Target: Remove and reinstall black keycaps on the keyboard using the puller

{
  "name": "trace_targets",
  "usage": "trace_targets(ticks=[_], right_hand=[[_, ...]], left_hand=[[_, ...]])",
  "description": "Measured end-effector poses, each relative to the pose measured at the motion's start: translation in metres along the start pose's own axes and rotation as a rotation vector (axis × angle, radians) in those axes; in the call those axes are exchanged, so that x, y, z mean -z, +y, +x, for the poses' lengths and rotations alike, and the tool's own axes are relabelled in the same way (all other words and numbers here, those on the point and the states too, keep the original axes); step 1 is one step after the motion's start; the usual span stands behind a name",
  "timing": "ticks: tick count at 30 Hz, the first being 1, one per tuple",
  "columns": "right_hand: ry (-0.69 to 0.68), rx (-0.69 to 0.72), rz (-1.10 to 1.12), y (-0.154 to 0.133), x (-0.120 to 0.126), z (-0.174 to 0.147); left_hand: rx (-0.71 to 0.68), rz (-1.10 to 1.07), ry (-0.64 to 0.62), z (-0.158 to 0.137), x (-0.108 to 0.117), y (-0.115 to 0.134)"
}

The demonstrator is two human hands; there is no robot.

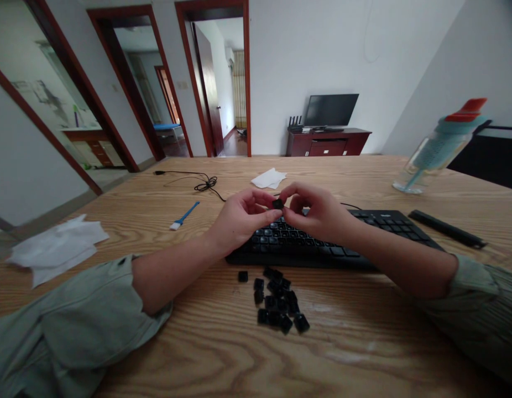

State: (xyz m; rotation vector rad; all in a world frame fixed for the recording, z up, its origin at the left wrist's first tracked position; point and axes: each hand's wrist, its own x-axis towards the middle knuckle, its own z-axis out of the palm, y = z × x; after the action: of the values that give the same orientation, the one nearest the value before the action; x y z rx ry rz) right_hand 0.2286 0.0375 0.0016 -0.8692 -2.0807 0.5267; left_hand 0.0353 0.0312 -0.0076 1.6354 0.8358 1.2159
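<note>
Between the fingertips of both hands is a small black keycap (277, 204), raised above a black keyboard (281, 257). My left hand (246, 215) pinches the keycap from the left with thumb and fingers. From the right, my right hand (312, 209) grips it with closed fingers. Part of the keyboard lies hidden under the hands; several of its key positions on the left look bare of caps. A pile of loose black keycaps (276, 303) lies on the table in front of the keyboard, with a single keycap (243, 276) off to its left.
A blue brush (185, 215) and white tissues (59, 247) lie at the left. Behind the hands are another tissue (269, 178) and a coiled black cable (206, 183). On the right stand a clear bottle (436, 152) and a long black bar (447, 228), lying on the wooden table (189, 354).
</note>
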Motion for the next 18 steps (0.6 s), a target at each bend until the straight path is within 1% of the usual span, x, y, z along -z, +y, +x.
trace_targets(ticks=[3, 6, 10, 18], right_hand=[[0.028, 0.045, -0.028, 0.0003, 0.0005, -0.0008], [0.001, 0.089, -0.058, -0.0003, 0.0006, -0.0017], [-0.017, 0.081, -0.069, -0.0024, 0.0001, -0.0018], [-0.003, 0.086, -0.022, -0.0054, -0.0027, -0.0003]], left_hand=[[-0.042, 0.131, 0.078, -0.0001, 0.0012, -0.0012], [-0.102, 0.246, 0.129, -0.0009, 0.0020, -0.0027], [-0.133, 0.294, 0.125, -0.0018, 0.0023, -0.0037], [-0.212, 0.343, 0.130, -0.0031, 0.0016, -0.0066]])
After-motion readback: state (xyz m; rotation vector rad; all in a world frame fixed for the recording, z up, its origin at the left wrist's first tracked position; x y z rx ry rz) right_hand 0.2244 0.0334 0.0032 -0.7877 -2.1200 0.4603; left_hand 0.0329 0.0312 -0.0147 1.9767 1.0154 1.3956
